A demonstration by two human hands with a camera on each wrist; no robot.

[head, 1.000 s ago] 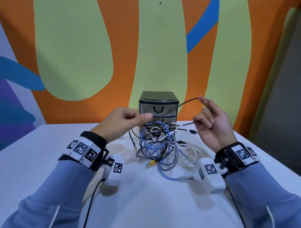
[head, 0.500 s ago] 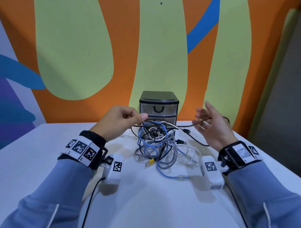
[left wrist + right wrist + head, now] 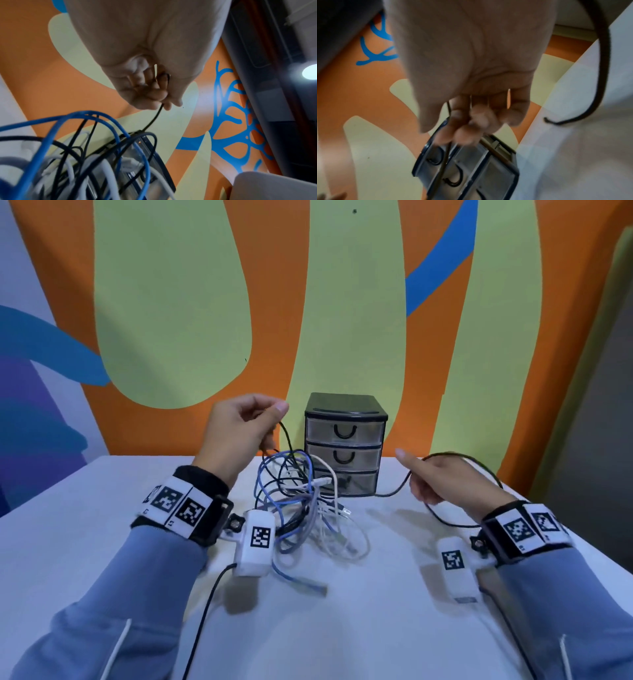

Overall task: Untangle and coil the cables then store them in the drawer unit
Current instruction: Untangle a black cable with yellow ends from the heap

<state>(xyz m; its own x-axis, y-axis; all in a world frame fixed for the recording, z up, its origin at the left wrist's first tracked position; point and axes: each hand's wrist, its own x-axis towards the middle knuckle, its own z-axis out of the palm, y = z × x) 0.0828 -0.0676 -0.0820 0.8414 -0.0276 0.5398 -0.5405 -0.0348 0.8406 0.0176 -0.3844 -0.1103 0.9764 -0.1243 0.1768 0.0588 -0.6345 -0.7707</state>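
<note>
Two hands work one black cable (image 3: 397, 491): the left hand (image 3: 239, 433) pinches its end high above the tangle of cables (image 3: 301, 508), likely to draw it free, while the right hand (image 3: 442, 477), fingers curled round it, guides the slack beside the drawer unit (image 3: 344, 443) on the counter (image 3: 342, 628). All drawers are closed. No readable writing, only square code tags on the wrists.
</note>
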